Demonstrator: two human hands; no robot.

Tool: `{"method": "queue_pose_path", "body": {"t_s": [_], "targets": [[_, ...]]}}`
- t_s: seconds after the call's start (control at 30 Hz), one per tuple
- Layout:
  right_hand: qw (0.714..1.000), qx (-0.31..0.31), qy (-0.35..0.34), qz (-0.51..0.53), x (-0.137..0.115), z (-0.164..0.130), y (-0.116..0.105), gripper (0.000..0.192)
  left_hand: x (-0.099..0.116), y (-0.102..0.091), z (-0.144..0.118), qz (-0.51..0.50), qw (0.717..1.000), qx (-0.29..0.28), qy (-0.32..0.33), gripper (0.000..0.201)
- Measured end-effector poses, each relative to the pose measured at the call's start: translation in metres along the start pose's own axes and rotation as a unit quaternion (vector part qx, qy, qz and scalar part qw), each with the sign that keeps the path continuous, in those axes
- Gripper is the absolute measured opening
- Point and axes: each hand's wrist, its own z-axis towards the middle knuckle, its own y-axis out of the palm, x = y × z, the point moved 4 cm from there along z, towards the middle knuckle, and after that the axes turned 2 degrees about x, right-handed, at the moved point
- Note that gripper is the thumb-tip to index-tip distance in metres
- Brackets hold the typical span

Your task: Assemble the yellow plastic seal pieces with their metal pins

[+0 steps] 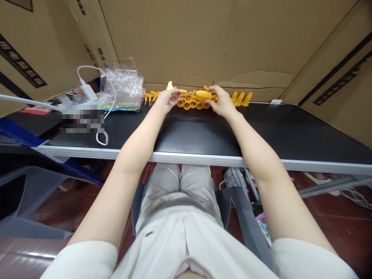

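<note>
Both my arms reach across the black table (261,131) to a row of small yellow plastic toy pieces (193,102) lying along its far edge. My left hand (166,100) rests at the left end of the cluster, fingers pinching a thin yellow part. My right hand (222,101) is at the right end, fingers closed on a yellow corn-shaped piece (203,93) held between the two hands. More yellow pieces (241,99) lie to the right, and some (150,95) to the left.
A crumpled clear plastic bag (124,83) sits at the back left beside a white charger and cable (88,91). Cardboard walls (203,38) close in the table. Grey plastic chairs (29,193) stand on the red floor below.
</note>
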Motion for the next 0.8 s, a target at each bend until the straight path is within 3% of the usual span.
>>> {"method": "queue_pose_path", "body": {"t_s": [0.17, 0.27, 0.33, 0.57, 0.67, 0.8], "targets": [[0.999, -0.018, -0.022, 0.03, -0.008, 0.002, 0.005, 0.045, -0.008, 0.006, 0.005, 0.045, 0.996, -0.076, 0.028, 0.047], [0.999, -0.022, -0.021, 0.045, -0.006, 0.003, 0.008, 0.046, -0.011, 0.007, 0.005, 0.078, 0.994, -0.074, 0.031, 0.076], [0.998, -0.021, -0.016, 0.052, -0.004, 0.003, 0.007, 0.048, -0.01, 0.006, 0.004, 0.114, 0.99, -0.072, 0.032, 0.084], [0.996, -0.027, 0.008, 0.09, 0.003, 0.003, 0.0, 0.053, -0.002, -0.002, 0.001, 0.236, 0.958, -0.16, 0.014, 0.051], [0.994, -0.048, 0.012, 0.102, 0.0, 0.001, -0.004, 0.054, -0.001, -0.005, -0.002, 0.329, 0.927, -0.175, 0.038, 0.049], [0.993, -0.07, 0.016, 0.092, -0.008, -0.001, -0.007, 0.053, -0.006, -0.006, -0.004, 0.514, 0.837, -0.147, 0.112, 0.047]]}}
